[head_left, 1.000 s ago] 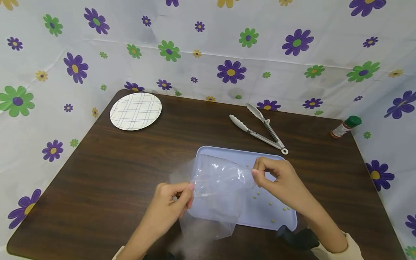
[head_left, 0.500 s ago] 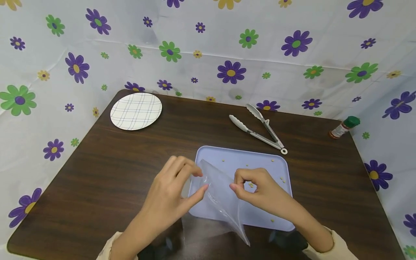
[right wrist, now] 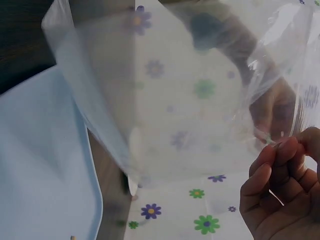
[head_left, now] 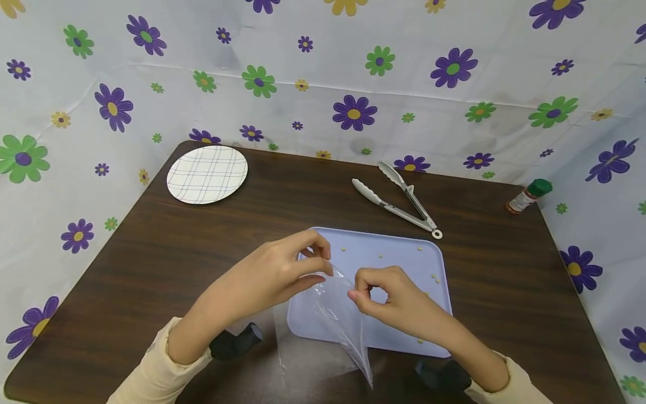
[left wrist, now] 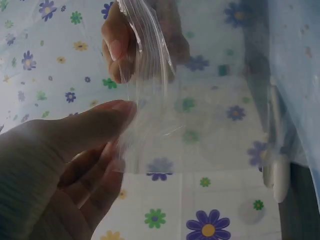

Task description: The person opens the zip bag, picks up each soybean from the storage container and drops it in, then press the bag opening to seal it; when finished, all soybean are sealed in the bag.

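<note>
Head view: left hand [head_left: 282, 272] and right hand [head_left: 391, 297] each pinch the top edge of a clear plastic bag [head_left: 335, 320] between thumb and curled fingers. The bag hangs between them, above the near left part of a pale blue tray [head_left: 404, 252] on the dark wooden desk [head_left: 151, 252]. Small yellowish bits [head_left: 434, 276] lie scattered on the tray. Metal tongs [head_left: 398, 202] lie just beyond it, a checked paper plate [head_left: 207, 174] sits at the far left, and a green-capped bottle [head_left: 527, 196] lies at the far right edge.

Left wrist view: thumb and fingers [left wrist: 107, 117] grip the bag's edge [left wrist: 150, 85].

Right wrist view: curled fingers [right wrist: 280, 155] pinch the rim of the bag [right wrist: 175, 100], the tray [right wrist: 40, 165] behind it.
</note>
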`<move>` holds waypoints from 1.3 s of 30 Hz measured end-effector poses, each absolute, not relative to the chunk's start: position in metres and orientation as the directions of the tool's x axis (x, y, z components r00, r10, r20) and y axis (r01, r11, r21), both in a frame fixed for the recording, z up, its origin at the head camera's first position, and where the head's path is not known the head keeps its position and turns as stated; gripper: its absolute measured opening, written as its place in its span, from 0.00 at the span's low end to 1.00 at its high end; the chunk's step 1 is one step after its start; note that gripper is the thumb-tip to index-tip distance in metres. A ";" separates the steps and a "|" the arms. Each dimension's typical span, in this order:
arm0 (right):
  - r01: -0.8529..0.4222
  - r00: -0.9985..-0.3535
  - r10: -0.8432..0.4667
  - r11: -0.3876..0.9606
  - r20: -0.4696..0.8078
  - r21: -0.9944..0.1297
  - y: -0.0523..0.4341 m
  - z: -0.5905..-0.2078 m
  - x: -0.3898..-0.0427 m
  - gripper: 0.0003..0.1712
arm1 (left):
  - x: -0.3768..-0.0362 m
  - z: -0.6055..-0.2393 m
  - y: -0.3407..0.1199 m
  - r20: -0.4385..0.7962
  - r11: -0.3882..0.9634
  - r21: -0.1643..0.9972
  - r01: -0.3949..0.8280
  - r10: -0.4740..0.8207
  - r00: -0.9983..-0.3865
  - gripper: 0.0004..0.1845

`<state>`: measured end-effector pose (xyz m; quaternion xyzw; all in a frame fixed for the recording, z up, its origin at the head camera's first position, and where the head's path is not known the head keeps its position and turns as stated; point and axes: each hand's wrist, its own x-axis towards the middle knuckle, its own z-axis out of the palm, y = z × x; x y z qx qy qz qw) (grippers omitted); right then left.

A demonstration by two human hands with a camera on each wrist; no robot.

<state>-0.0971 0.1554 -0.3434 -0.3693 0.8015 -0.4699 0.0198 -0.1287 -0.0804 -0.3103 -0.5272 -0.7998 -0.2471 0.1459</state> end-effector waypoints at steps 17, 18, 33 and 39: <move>-0.495 -0.787 -0.573 0.364 0.229 -0.789 0.158 -0.348 -0.100 0.15 | -0.137 -0.318 -0.088 0.261 0.336 0.432 0.837 0.841 -0.473 0.14; -0.475 -0.797 -0.566 0.376 0.208 -0.796 0.158 -0.349 -0.101 0.15 | -0.137 -0.317 -0.088 0.235 0.344 0.448 0.825 0.845 -0.480 0.15; -0.250 -0.914 -0.402 0.664 -0.054 -0.704 0.204 -0.401 -0.173 0.09 | -0.142 -0.309 -0.096 -0.073 0.547 0.538 0.641 0.788 -0.611 0.23; -0.319 -0.913 -0.407 0.771 -0.040 -0.551 0.215 -0.423 -0.196 0.11 | -0.144 -0.309 -0.096 -0.092 0.563 0.560 0.608 0.772 -0.629 0.24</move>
